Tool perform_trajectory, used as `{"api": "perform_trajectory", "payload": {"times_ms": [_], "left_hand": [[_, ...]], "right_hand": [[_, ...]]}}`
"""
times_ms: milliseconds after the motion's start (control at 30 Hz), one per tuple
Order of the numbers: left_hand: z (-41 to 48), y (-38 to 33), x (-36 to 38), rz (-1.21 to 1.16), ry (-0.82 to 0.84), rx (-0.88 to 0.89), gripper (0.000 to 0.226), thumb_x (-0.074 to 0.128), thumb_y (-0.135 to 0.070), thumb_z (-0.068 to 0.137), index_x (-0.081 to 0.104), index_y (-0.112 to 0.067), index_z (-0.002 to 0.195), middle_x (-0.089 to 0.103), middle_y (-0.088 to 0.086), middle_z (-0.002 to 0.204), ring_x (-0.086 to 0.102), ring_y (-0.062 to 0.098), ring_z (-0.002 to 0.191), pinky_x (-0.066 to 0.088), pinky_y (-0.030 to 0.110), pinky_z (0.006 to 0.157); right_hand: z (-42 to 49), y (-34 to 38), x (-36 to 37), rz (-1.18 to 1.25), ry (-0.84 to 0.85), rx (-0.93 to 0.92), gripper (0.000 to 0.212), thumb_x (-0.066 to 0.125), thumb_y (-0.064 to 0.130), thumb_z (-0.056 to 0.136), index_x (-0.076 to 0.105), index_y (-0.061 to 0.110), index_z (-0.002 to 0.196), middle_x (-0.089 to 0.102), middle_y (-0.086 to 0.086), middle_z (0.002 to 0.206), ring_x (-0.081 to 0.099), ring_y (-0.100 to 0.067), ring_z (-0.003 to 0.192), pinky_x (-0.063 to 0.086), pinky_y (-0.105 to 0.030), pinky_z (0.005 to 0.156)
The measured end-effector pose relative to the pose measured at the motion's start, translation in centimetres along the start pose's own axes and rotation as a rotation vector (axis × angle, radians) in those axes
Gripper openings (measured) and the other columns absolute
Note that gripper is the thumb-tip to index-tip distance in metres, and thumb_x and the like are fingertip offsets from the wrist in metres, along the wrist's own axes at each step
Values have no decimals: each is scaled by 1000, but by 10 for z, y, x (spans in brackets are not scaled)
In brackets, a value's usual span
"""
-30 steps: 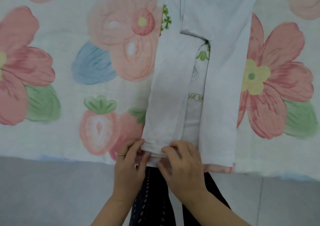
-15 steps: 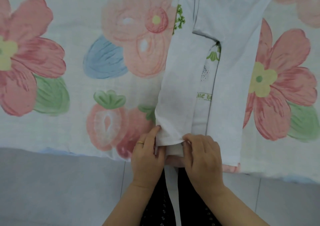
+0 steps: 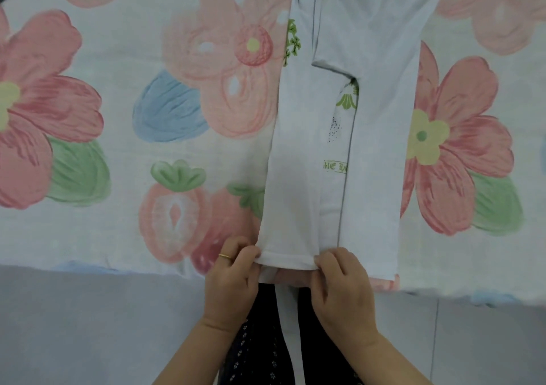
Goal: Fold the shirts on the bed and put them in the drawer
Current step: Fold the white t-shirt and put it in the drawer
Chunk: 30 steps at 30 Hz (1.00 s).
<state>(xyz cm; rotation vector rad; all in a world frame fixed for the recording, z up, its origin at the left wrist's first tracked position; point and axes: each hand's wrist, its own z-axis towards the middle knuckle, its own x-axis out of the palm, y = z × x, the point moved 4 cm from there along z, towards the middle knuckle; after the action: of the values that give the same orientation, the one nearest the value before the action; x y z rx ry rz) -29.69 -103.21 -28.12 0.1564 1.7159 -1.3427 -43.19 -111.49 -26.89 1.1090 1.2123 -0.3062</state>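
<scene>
Pinching the hem of the soft white shirt [image 3: 298,154], left hand [image 3: 233,281] and right hand [image 3: 342,284] hold its corners; the long, narrow folded shirt runs away from the bedsheet [image 3: 118,124] edge.

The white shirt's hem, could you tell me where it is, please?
In the head view, the hem lies low and central at the near edge of the bedsheet, pinched between the left hand and right hand.

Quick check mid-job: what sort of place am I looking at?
Probably a bedroom: a flower-print sheet covers what looks like a bed, a white shirt lies part-folded on it, left hand and right hand pinching its hem, grey floor below.
</scene>
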Motion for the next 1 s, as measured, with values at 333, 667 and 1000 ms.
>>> {"api": "perform_trajectory", "payload": {"times_ms": [333, 667, 1000], "left_hand": [[-10, 16, -5, 130, 114, 83, 16, 43, -12, 76, 48, -6, 62, 38, -7, 80, 35, 14, 58, 33, 23, 36], [23, -7, -12, -52, 46, -39, 15, 47, -20, 79, 58, -18, 89, 52, -7, 84, 48, 11, 70, 42, 22, 63], [99, -35, 71, 532, 436, 127, 57, 22, -47, 95, -1, -39, 145, -18, -1, 153, -28, 26, 137, -16, 46, 109]], "right_hand": [[-9, 0, 12, -166, -67, -36, 11, 58, -5, 62, 60, 3, 56, 56, -9, 60, 50, -24, 47, 41, -29, 40], [4, 5, -19, 76, -135, 200, 17, 47, 22, 71, 54, 7, 68, 53, -3, 66, 49, -21, 60, 34, -26, 60], [80, -65, -15, -241, 102, 94, 47, 44, 23, 91, 45, 10, 136, 36, -18, 145, 33, -43, 133, 26, -57, 109]]}}
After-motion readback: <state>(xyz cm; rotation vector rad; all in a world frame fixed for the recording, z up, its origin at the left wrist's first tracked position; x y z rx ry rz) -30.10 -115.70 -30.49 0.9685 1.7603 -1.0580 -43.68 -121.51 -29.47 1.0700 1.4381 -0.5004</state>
